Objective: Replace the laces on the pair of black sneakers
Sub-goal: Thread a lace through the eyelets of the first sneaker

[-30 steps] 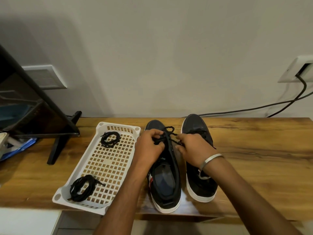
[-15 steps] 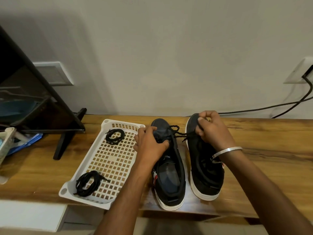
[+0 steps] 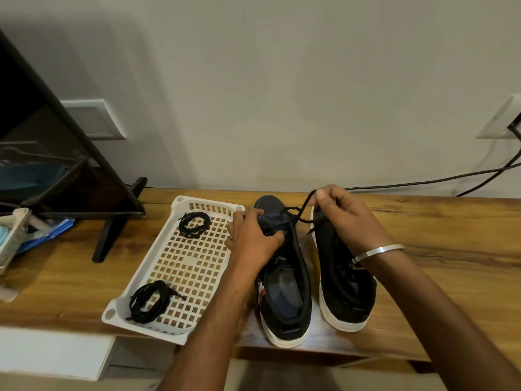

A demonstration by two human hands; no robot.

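Two lace coils (image 3: 194, 224) in tray (image 3: 180, 335) — left hand (image 3: 253, 241) grips sneaker (image 3: 284, 277), right hand (image 3: 346, 213) pinches lace (image 3: 303, 210).

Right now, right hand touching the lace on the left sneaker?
Touching. The head view shows the right hand pinching the lace between thumb and fingers, pulled up from the left sneaker.

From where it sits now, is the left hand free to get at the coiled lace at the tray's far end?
Probably yes. The left hand rests on the left sneaker right beside the white tray, and nothing lies between it and the coiled lace.
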